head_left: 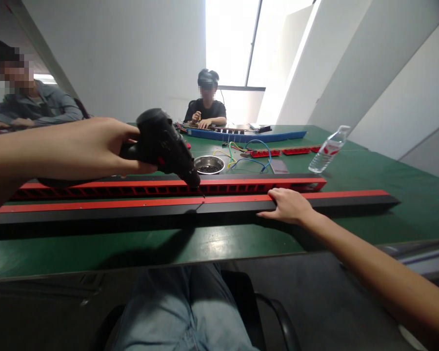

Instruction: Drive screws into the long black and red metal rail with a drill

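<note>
My left hand (pixel 91 148) is closed round the handle of a black cordless drill (pixel 164 144). The drill tilts down to the right, and its thin bit ends at the red top of a long black-and-red bar (pixel 234 207); whether the tip touches cannot be made out. My right hand (pixel 288 205) grips the same bar farther right, fingers over its top and thumb on the near side. Just behind lies a second long red bar (pixel 237 184) with a row of square openings. Beyond it stands a metal bowl (pixel 219 165) holding small dark pieces, probably screws.
A water bottle (pixel 327 151) stands on the green table (pixel 369 170), right of a flat dark rectangular object (pixel 279 166). Coloured wires (pixel 237 158), red strips (pixel 296 151) and a long blue bar (pixel 278 138) lie farther back. Two people sit at the far side and left.
</note>
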`<state>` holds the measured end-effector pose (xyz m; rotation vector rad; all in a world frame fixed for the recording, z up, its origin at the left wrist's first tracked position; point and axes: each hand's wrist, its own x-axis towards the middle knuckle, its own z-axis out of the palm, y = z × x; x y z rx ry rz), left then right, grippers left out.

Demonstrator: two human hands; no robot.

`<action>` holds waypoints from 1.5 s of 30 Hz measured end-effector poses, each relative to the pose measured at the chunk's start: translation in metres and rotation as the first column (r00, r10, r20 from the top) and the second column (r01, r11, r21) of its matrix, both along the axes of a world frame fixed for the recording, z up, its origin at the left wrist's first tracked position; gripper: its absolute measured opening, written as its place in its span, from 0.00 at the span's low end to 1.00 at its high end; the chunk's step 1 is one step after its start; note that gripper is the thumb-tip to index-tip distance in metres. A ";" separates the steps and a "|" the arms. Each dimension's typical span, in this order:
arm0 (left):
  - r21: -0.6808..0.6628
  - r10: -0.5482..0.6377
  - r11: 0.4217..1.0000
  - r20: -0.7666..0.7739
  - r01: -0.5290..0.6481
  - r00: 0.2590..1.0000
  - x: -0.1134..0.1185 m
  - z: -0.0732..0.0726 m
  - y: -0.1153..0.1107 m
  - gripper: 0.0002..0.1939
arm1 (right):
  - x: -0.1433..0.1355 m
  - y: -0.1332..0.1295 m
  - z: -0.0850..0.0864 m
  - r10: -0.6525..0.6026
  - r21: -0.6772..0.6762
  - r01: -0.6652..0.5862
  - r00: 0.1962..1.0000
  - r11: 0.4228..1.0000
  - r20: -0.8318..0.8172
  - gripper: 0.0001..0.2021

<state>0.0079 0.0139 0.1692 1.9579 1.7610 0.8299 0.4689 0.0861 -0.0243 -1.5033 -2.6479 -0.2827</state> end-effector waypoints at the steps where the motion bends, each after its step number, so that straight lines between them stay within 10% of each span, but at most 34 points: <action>1: 0.009 -0.076 0.997 -0.185 0.079 0.980 -0.008 -0.003 -0.001 0.26 | 0.001 0.001 0.000 0.004 -0.006 -0.004 1.000 1.000 -0.005 0.36; 5: 0.147 -0.031 0.985 -0.342 0.086 0.939 -0.021 -0.016 -0.006 0.26 | 0.000 0.001 0.000 -0.009 -0.028 0.008 1.000 1.000 -0.020 0.37; 11: -0.074 0.148 0.988 0.183 -0.136 0.972 0.014 -0.053 -0.005 0.27 | -0.045 -0.013 0.001 -0.002 -0.043 0.000 0.998 0.999 -0.059 0.43; 20: -0.297 0.171 0.952 0.705 0.067 0.688 0.045 -0.112 0.026 0.17 | -0.126 -0.023 -0.001 0.045 -0.097 -0.061 0.986 0.993 -0.163 0.48; 39: -0.362 0.193 0.903 0.822 0.230 0.536 0.023 -0.157 0.028 0.12 | -0.165 -0.027 0.003 0.056 -0.160 -0.098 0.967 0.982 -0.247 0.42; 42: -0.381 0.233 0.898 0.836 0.221 0.497 0.021 -0.159 0.024 0.11 | -0.156 -0.014 0.009 -0.028 -0.309 -0.157 0.854 0.938 -0.520 0.31; 45: -0.382 0.263 0.904 0.852 0.195 0.453 0.021 -0.160 0.021 0.12 | -0.142 0.019 0.016 -0.285 -0.436 -0.254 0.468 0.864 -0.837 0.17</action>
